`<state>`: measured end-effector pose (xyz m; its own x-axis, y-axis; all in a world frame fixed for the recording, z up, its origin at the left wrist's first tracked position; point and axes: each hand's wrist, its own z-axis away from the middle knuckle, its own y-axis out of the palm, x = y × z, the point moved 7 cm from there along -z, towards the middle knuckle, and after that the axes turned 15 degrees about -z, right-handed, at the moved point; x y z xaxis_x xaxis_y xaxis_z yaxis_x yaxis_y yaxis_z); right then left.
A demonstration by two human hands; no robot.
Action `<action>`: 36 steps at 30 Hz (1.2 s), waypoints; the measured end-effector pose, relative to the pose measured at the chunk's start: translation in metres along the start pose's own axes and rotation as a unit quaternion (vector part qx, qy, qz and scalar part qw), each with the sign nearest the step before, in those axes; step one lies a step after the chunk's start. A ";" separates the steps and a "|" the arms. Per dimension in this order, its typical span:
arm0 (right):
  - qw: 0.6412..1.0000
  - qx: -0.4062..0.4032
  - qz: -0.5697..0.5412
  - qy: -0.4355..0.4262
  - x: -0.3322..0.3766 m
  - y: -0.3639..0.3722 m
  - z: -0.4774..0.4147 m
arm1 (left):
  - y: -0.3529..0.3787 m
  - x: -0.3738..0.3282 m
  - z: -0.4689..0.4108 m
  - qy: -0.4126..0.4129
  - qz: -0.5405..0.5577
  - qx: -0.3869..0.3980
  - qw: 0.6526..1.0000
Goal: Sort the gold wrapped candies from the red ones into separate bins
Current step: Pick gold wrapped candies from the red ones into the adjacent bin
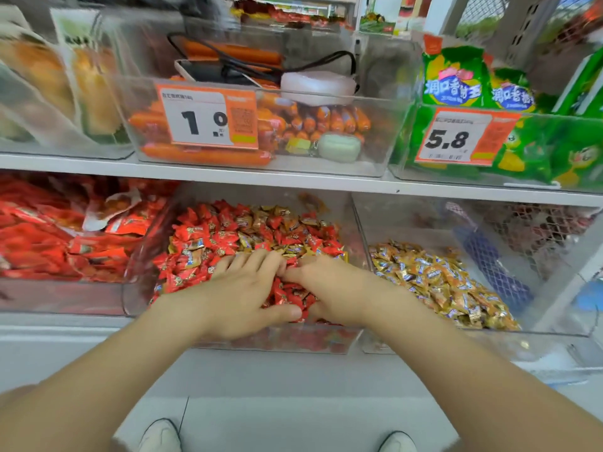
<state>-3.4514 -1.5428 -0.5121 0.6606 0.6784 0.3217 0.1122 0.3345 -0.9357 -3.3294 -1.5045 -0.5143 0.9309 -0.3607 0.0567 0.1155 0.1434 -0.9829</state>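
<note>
Both hands deep in the mixed bin (326, 342)

Left hand (248, 288) lies flat, fingers spread, on the red candies (195, 233). Right hand (332, 288) is curled, can't tell if it's got anything. Leftover gold candies (257, 238) sit further back, so a blind scoop could easily drag reds into the gold bin (408, 220).

orange tag (208, 117) "1.0", orange label (456, 138) "5.8"

Bright even light; motion blur upper corners; wide-angle bending at edges.
</note>
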 end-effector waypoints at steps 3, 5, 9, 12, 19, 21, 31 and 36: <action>0.997 -0.040 -0.064 0.012 -0.005 -0.008 -0.013 | 0.005 0.021 -0.010 -0.025 -0.033 0.006 0.999; 0.992 -0.087 -0.093 0.019 -0.010 -0.020 -0.017 | 0.004 0.036 -0.016 -0.049 -0.079 -0.007 0.996; 0.980 -0.181 -0.077 0.024 -0.023 -0.043 -0.019 | -0.001 0.055 -0.023 -0.093 -0.143 -0.024 0.985; 0.983 -0.171 -0.057 0.031 -0.022 -0.052 -0.010 | -0.012 0.052 -0.017 -0.096 -0.155 -0.102 0.978; 0.991 -0.041 -0.062 0.112 -0.011 -0.044 0.029 | -0.021 0.000 0.012 0.092 0.103 -0.083 0.987; 0.990 -0.037 -0.023 0.133 -0.011 -0.037 0.031 | -0.008 -0.005 0.012 0.102 0.097 -0.015 0.990; 0.977 -0.125 -0.122 0.123 -0.014 -0.036 0.023 | -0.006 0.041 0.006 -0.052 -0.076 0.007 0.996; 0.975 -0.160 -0.136 0.069 -0.005 -0.030 0.005 | -0.018 0.049 0.009 -0.067 -0.133 -0.056 0.987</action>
<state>-3.4617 -1.5522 -0.4850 0.6651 0.4904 0.5631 0.5085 0.2547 -0.8225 -3.2830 -1.5164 -0.4918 0.9111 -0.2457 0.3309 0.3303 -0.0447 -0.9428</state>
